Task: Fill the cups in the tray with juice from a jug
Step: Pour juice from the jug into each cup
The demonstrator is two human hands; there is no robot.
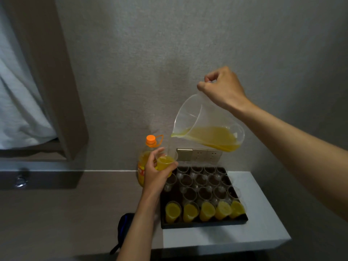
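My right hand (222, 87) grips the handle of a clear plastic jug (209, 127), tilted with its spout down to the left and orange juice pooled at the lower side. Below the spout, my left hand (156, 174) holds a clear cup (166, 162) partly filled with juice, lifted above the tray's far left corner. A black tray (205, 224) on the white table holds several cups: the near row (205, 210) is filled with juice, the rows behind (203, 180) are empty.
A large juice bottle (148, 146) with an orange cap stands left of the tray, behind my left hand. Wall sockets (199, 154) sit behind the tray. A dark bag (124, 228) lies below the table's left edge. The white table (254, 213) has bare surface right of the tray.
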